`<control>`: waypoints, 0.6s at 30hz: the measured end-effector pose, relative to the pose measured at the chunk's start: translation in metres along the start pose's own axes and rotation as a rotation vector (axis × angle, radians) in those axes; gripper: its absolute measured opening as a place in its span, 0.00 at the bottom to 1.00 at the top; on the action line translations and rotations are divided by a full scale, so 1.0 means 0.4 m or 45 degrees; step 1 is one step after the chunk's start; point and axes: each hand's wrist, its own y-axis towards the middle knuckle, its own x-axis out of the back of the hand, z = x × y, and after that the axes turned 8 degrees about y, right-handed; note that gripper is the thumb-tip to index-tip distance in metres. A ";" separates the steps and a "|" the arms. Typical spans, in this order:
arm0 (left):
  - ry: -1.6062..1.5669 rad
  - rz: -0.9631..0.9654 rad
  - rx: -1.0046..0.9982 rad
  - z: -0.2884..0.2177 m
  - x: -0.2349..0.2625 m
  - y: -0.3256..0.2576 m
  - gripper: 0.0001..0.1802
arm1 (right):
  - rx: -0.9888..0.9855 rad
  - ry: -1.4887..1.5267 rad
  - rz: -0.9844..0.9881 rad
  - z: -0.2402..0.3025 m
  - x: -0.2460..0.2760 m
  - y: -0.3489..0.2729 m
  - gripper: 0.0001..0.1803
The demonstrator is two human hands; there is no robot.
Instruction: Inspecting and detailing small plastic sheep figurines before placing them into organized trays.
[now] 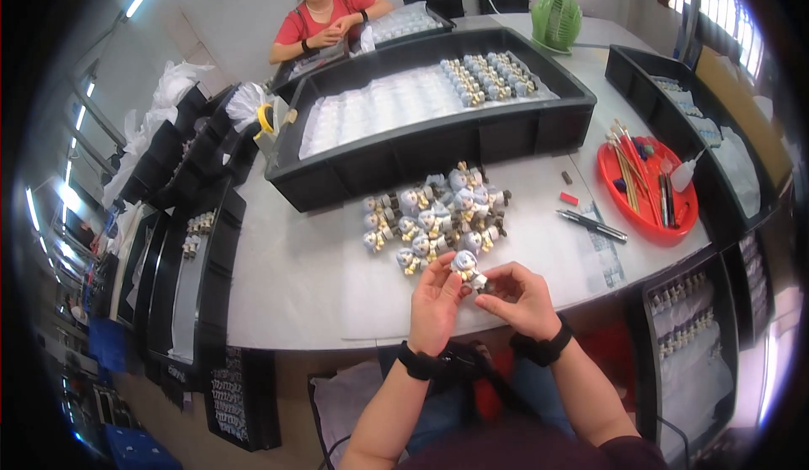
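Observation:
Near the table's front edge, a small figurine with pale blue-grey hair and a white and yellow body is held up between my two hands. My left hand pinches it at the head and side. The fingers and thumb of my right hand close on its lower end, partly hiding it. Just beyond my hands, several similar figurines lie in a loose pile on a white sheet. Black bands circle both of my wrists.
Behind the pile stands a large black tray with rows of figurines at its right. To the right lie a pen, a red block and a red oval dish of brushes. Another person sits across the table. More black trays flank it.

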 end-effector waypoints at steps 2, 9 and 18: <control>-0.027 -0.006 0.034 0.003 0.004 0.001 0.18 | 0.055 0.037 -0.002 -0.009 -0.001 0.001 0.17; -0.048 0.004 0.008 0.002 0.006 -0.001 0.17 | 0.060 0.038 0.010 -0.017 -0.001 0.001 0.18; -0.048 0.009 -0.015 0.005 0.008 0.000 0.18 | 0.067 0.024 0.012 -0.011 -0.003 0.002 0.18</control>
